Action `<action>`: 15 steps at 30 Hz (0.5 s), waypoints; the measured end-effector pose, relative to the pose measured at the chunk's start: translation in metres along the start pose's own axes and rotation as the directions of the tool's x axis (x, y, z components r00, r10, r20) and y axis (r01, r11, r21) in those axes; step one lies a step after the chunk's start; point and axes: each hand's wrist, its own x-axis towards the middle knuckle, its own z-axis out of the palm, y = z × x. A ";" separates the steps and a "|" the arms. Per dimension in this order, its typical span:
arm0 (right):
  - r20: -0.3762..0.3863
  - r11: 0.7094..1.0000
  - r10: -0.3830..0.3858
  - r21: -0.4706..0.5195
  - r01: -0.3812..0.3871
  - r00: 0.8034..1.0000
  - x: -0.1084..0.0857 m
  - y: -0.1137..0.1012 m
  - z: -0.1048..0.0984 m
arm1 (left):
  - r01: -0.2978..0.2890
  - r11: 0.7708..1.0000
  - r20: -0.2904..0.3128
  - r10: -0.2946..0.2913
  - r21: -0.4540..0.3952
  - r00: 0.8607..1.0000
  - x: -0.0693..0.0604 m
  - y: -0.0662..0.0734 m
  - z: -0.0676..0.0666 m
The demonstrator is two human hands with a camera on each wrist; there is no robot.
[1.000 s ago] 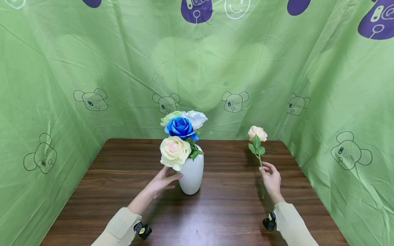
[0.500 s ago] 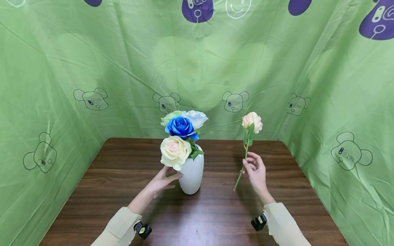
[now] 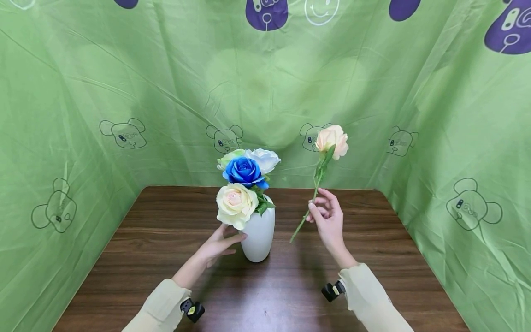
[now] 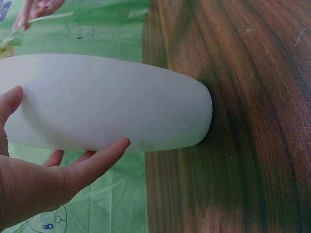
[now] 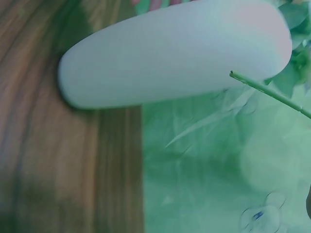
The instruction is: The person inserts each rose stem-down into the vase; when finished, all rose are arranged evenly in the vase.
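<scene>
My right hand (image 3: 329, 223) pinches the green stem of a peach rose (image 3: 332, 140) between thumb and fingers. The rose tilts, its bloom up and its lower stem slanting left toward the white vase (image 3: 258, 237). In the right wrist view the cut end of the stem (image 5: 265, 88) appears in front of the vase. My left hand (image 3: 217, 244) rests at the vase's left side, fingers extended; some are hidden behind it in the left wrist view. Standing in the vase are a cream rose (image 3: 236, 205), a blue rose (image 3: 244, 171), a pale blue-white rose (image 3: 264, 160) and a greenish bloom (image 3: 229, 159).
The vase stands upright on a dark wooden table (image 3: 166, 221). Green cloth (image 3: 265, 92) with printed bear heads hangs behind the table and on both sides. A black camera is strapped at each wrist.
My right hand has lifted the peach rose off the table's right side and carried it left and up toward the vase, tilting it. My left hand and the vase have stayed put.
</scene>
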 end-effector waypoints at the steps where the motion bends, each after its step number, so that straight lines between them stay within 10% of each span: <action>1: -0.012 1.000 -0.002 0.011 0.002 1.000 0.004 -0.020 0.016 | 0.000 1.000 0.000 0.000 0.000 1.000 0.000 0.000 0.000; 6: -0.069 1.000 0.009 0.010 -0.008 0.998 0.023 -0.061 0.055 | 0.000 1.000 0.000 0.000 0.004 1.000 0.000 0.000 0.000; 15: -0.199 0.998 -0.022 0.051 0.033 0.980 0.049 -0.074 0.081 | 0.012 1.000 0.004 -0.012 0.004 1.000 0.000 0.002 0.000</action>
